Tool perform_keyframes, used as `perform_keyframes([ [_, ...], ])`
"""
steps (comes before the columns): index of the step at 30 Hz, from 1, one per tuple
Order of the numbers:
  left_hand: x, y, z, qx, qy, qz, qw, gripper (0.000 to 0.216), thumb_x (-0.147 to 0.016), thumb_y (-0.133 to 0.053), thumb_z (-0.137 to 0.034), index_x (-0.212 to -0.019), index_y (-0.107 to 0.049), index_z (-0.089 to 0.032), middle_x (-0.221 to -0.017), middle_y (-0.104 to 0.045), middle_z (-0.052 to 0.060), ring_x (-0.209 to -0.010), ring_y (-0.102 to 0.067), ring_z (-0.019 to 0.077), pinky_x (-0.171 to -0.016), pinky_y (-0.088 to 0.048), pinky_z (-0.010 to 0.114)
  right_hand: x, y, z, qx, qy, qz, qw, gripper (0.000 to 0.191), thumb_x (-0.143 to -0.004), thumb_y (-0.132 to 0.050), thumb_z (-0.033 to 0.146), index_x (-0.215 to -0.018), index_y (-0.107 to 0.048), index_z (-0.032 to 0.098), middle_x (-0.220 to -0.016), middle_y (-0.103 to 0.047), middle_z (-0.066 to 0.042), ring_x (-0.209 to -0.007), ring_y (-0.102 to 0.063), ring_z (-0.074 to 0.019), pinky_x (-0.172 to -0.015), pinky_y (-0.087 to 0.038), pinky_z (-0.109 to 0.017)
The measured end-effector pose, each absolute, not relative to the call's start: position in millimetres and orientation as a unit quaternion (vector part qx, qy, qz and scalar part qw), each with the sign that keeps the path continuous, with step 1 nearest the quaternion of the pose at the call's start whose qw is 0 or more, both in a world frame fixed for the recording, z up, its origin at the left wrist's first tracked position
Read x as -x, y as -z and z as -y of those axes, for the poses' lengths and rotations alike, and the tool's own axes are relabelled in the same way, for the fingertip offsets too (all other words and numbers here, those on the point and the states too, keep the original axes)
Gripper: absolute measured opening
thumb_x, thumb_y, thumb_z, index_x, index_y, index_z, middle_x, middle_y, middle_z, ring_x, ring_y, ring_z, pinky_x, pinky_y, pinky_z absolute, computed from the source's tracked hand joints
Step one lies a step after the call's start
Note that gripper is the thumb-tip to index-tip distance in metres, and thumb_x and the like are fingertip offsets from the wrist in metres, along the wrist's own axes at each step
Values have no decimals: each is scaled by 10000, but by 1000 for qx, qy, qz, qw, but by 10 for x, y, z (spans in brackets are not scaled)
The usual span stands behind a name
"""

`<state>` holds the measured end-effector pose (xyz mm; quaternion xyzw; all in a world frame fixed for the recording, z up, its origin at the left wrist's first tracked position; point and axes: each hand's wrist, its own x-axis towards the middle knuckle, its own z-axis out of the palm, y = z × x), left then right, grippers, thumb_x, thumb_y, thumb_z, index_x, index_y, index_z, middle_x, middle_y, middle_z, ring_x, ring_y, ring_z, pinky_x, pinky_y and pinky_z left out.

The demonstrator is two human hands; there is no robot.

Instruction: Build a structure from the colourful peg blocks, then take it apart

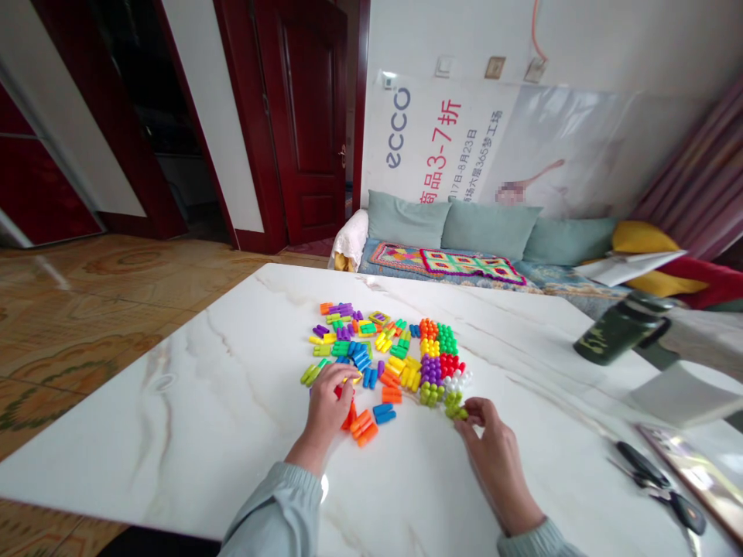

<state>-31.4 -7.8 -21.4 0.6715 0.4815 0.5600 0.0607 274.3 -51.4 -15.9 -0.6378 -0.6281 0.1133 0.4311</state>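
Over the near left edge of a loose spread of plastic building pieces [360, 356] is my left hand [332, 398]. Its fingers are curled, and a red building piece [340, 391] shows between thumb and fingers, mostly hidden. My right hand [493, 445] pinches a yellow-green knobbly building piece [454, 408] between thumb and fingertips at the table top. Just beyond it stands a tight block of pieces grouped by colour: orange [428, 329], green [446, 339], purple [431, 370], red [451, 363], white [457, 381] and yellow-green [431, 394]. Orange pieces [364, 428] and a blue piece [384, 413] lie between my hands.
The white marbled table [174, 410] carries a dark green flask [621, 329], a white box-like item [682, 393], black-handled scissors [662, 487] and a flat framed object [696, 472] at right. Behind the table is a sofa with cushions [491, 228]; a red door [310, 124] is at back left.
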Motion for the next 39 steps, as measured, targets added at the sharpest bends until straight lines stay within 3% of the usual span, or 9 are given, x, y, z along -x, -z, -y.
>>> perform_keyframes([
  [11, 315, 217, 75, -671, -556, -485, 75, 260, -806, -502, -59, -820, -709, -216, -903, -732, 32, -909, -666, 197, -848, -551, 366, -2763, 267, 421, 636, -123, 606, 461, 540, -722, -616, 454, -1183, -484, 204, -920, -726, -73, -708, -726, -224, -668, -578, -368],
  [20, 313, 218, 76, -666, -561, -486, 76, 267, -788, -502, -53, -805, -712, -217, -892, -734, 33, -899, -670, 197, -847, -556, 371, -2715, 296, 362, 624, -123, 621, 458, 499, -760, -564, 378, -1223, -483, 213, -922, -734, -54, -768, -725, -217, -714, -568, -365],
  [25, 312, 219, 76, -667, -556, -490, 78, 259, -791, -504, -68, -813, -714, -218, -895, -737, 35, -904, -674, 199, -856, -557, 371, -2690, 287, 380, 629, -73, 631, 448, 469, -802, -546, 422, -1214, -505, 202, -912, -719, -58, -723, -701, -217, -675, -552, -359],
  [30, 290, 204, 68, -668, -555, -491, 70, 265, -784, -502, -69, -812, -715, -225, -869, -742, 26, -876, -681, 196, -823, -562, 346, -2428, 184, 608, 620, 34, 641, 450, 297, -904, -563, 429, -1103, -579, 210, -793, -639, -25, -617, -599, -174, -579, -464, -282],
  [33, 275, 205, 64, -671, -550, -491, 69, 268, -787, -493, -76, -800, -717, -223, -851, -741, 29, -860, -680, 194, -814, -559, 335, -2032, 74, 682, 475, -39, 764, 436, 140, -967, -516, 311, -1009, -607, 213, -742, -631, -6, -617, -596, -141, -606, -444, -235],
  [35, 274, 217, 61, -673, -547, -493, 65, 267, -788, -488, -83, -800, -718, -217, -851, -740, 34, -862, -677, 196, -820, -554, 335, -1735, 18, 638, 399, -96, 828, 381, 165, -983, -496, 304, -986, -635, 216, -784, -663, -19, -657, -616, -139, -627, -432, -225],
  [39, 287, 252, 55, -683, -533, -496, 59, 262, -783, -495, -99, -819, -724, -221, -855, -738, 32, -864, -672, 206, -806, -550, 344, -1330, 20, 455, 395, -121, 832, 370, 300, -991, -477, 344, -769, -622, 204, -718, -669, -18, -593, -585, -125, -580, -372, -215],
])
